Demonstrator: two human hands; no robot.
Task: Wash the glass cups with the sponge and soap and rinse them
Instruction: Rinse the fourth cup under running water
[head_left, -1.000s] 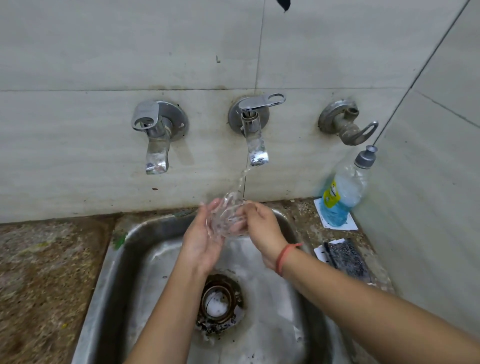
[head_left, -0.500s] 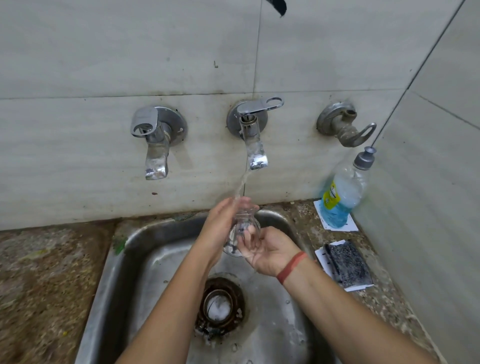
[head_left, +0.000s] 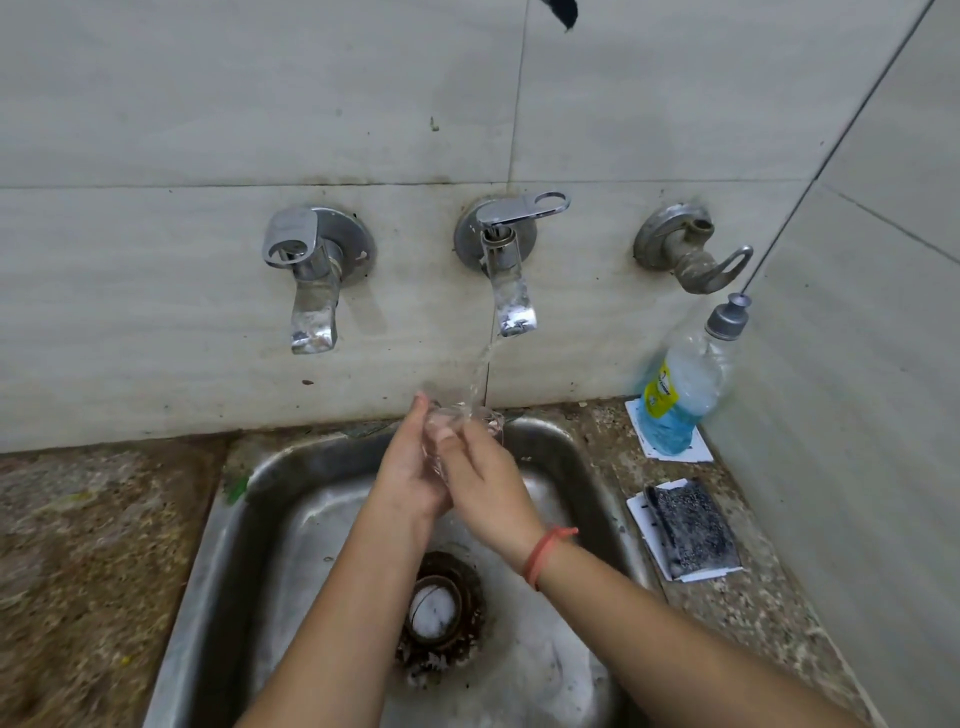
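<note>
Under the tap (head_left: 511, 291), left hand (head_left: 410, 470) and right hand (head_left: 491, 491) grip a glass (head_left: 454, 415)

On my feed three fittings line the tiled wall (head_left: 208, 104) around 12 o'clock: a left tap (head_left: 311, 280), a middle tap (head_left: 511, 270) with its lever swung right, and a worn valve (head_left: 685, 249) toward 1. The steel sink (head_left: 208, 545) has its drain (head_left: 439, 613) at 6, and the speckled stone desk (head_left: 78, 545) spreads out at 9.

Looks like a plain household kitchen washing corner: steel sink (head_left: 208, 561) sunk into a speckled stone desk (head_left: 93, 545), three wall taps (head_left: 511, 291) on pale, stained tiles (head_left: 260, 104), with a bottle of blue dish soap (head_left: 680, 384) and a dark scrub pad (head_left: 691, 530) set on the desk at the right
</note>
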